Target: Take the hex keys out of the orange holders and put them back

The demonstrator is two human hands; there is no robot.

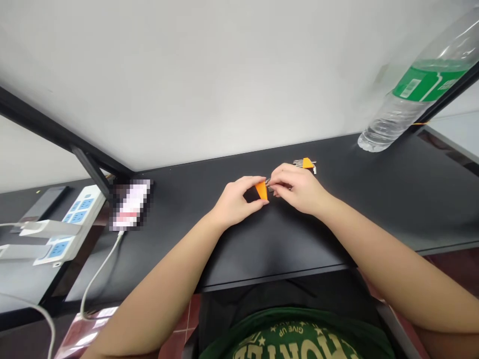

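My left hand is closed, pinching a small orange holder of hex keys above the black desk. My right hand meets it from the right, its fingertips pinched on the thin metal keys that stick out of the holder. Just behind my right hand lies a second orange hex key set, flat on the desk with its metal keys fanned to the left.
A clear water bottle with a green label stands at the back right. A white power strip with plugs sits at the left, beside a phone on a white cable. A white wall rises behind the desk.
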